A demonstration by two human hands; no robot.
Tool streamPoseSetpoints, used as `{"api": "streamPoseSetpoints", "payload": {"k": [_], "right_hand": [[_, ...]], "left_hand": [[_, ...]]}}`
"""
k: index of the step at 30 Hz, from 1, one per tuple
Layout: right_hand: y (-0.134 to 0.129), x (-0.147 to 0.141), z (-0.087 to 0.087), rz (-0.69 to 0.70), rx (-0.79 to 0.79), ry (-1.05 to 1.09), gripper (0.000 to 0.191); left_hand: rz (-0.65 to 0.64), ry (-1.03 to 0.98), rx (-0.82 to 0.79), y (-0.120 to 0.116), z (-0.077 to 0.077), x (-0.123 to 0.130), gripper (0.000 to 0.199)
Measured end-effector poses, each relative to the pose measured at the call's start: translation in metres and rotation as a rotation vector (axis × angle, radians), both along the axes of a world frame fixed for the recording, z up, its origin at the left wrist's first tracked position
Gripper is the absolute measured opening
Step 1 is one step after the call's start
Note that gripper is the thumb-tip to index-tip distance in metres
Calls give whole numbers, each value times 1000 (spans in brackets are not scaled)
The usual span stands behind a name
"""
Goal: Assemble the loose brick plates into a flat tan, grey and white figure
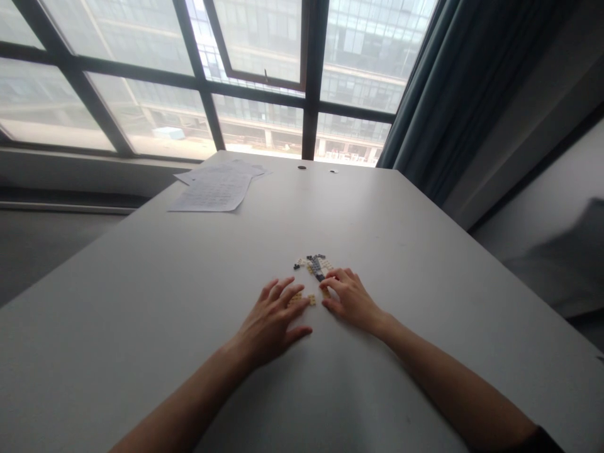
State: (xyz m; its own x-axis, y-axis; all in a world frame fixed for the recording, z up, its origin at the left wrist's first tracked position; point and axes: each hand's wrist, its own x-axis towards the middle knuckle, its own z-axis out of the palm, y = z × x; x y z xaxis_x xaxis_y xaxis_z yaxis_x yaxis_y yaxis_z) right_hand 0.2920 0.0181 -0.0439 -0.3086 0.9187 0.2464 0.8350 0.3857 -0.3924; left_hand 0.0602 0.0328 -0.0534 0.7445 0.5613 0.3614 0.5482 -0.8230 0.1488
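Small grey, white and black bricks [317, 265] lie in a loose cluster on the white table, just beyond my hands. My left hand [277, 314] is spread palm down with its fingers apart, partly over some tan bricks [297, 297]. A small tan brick [312, 300] lies by its index fingertip. My right hand [348, 297] has its thumb and fingers curved around another tan brick [326, 292], which is partly hidden by the fingers. The upper fingers of that hand are beside the near right edge of the cluster.
Printed paper sheets [212, 187] lie at the far left of the table [377, 226]. Two round cable holes are near its far edge. Behind stand large framed windows [264, 44], with a dark blue curtain [438, 82] at the right.
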Motion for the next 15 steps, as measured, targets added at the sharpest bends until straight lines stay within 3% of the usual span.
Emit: {"api": "streamPoseSetpoints", "payload": {"k": [7, 15], "right_hand": [[5, 4, 7, 1, 4, 6, 33], [54, -22, 14, 7, -1, -142, 23]], "left_hand": [[-1, 25, -4, 0, 0, 0, 45], [18, -25, -18, -1, 1, 1, 48]]}}
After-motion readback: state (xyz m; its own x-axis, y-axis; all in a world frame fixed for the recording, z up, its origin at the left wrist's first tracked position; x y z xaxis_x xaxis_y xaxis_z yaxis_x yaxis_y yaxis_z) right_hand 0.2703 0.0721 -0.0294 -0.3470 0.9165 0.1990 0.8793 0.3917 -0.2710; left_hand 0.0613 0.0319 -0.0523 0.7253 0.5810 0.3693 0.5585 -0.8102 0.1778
